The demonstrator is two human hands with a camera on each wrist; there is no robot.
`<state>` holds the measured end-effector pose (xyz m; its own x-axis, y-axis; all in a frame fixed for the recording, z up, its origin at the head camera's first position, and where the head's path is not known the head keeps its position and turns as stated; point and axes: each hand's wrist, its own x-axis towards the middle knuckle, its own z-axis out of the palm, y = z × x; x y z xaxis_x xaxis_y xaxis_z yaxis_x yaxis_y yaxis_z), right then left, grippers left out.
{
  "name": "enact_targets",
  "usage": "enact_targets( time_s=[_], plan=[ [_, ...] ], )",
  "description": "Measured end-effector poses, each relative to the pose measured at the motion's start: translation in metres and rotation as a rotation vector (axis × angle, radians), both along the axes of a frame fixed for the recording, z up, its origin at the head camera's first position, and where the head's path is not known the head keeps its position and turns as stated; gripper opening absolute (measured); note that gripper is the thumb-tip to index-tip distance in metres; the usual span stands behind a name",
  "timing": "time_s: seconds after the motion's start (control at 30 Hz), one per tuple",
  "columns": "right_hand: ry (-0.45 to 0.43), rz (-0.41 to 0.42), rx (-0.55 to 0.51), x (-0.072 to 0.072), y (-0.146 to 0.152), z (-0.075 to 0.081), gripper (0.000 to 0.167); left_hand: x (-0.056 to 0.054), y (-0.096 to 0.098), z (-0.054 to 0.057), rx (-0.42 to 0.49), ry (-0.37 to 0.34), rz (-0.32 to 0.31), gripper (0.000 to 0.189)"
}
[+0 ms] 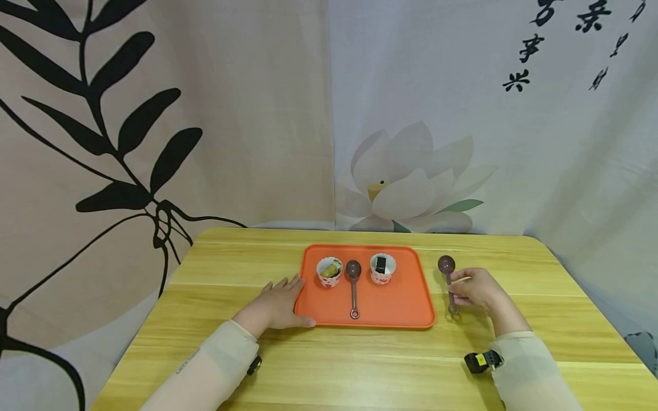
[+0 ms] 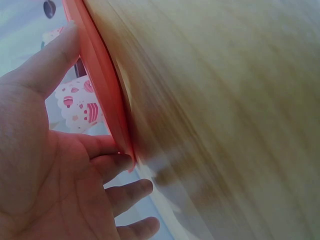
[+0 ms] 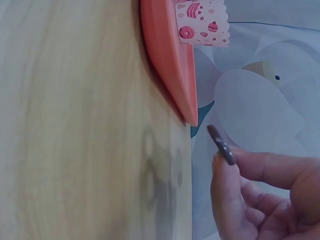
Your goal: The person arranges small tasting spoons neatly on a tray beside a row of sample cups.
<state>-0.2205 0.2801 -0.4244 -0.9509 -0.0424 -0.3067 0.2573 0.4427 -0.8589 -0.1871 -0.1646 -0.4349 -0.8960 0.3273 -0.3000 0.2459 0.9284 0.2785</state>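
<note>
My right hand [image 1: 475,290] pinches a dark brown spoon [image 1: 446,264] by its handle, to the right of the tray. In the right wrist view the spoon's handle end [image 3: 220,145] shows between thumb and fingers, apart from the table. My left hand [image 1: 280,304] rests against the left side of an orange tray [image 1: 396,311], its fingers spread along the edge and the thumb at the front rim. On the tray lies a second brown spoon [image 1: 353,271], between a paper cup holding something greenish [image 1: 329,282] and a paper cup with a black-and-white piece [image 1: 381,278].
A wooden table [image 1: 329,371] carries the tray, and its back edge meets a hanging cloth [image 1: 267,114] printed with plants, a lotus and characters. A small black device [image 1: 483,361] sits at the right wrist.
</note>
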Motion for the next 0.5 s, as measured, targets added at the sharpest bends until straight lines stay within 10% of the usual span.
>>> enact_targets(
  time_s=[0.5],
  plan=[
    [-0.003,0.026,-0.064,0.0014,-0.0057,0.0064,0.037,0.0008,-0.0008,0.0002,-0.001,-0.003,0.001,0.108]
  ],
)
